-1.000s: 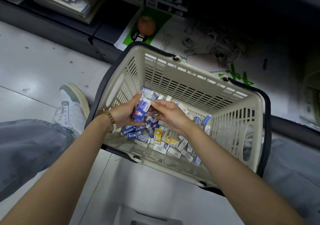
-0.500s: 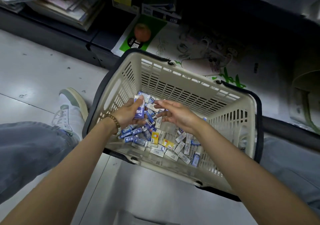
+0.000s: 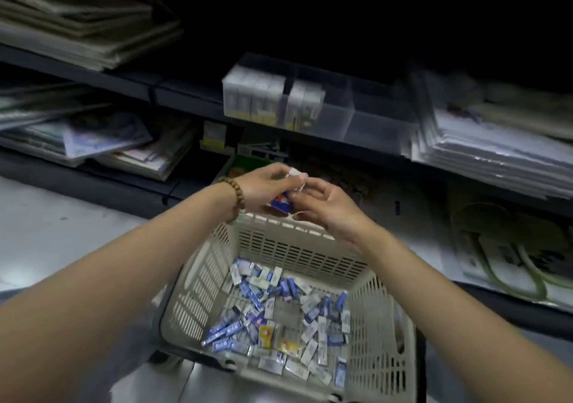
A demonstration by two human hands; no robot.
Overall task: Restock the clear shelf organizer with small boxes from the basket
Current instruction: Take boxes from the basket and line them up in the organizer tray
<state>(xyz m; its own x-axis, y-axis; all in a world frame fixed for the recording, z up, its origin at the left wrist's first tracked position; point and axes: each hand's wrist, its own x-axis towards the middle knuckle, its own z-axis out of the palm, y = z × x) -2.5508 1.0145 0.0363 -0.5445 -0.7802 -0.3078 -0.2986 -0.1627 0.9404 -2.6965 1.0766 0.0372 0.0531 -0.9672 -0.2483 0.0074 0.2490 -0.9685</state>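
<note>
Here the left grip [image 3: 263,190] and right grip [image 3: 328,207] both pinch small boxes [image 3: 283,204] over the basket [image 3: 297,238]; any slack could spill them short of the clear organizer [image 3: 335,114].

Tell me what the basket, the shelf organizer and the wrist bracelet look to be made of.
Basket: cream moulded plastic, matte, going by its slotted walls. Shelf organizer: clear rigid plastic, perhaps acrylic; the boxes inside show through its walls. Bracelet: round brown beads, probably wood, though blur leaves that open.
</note>
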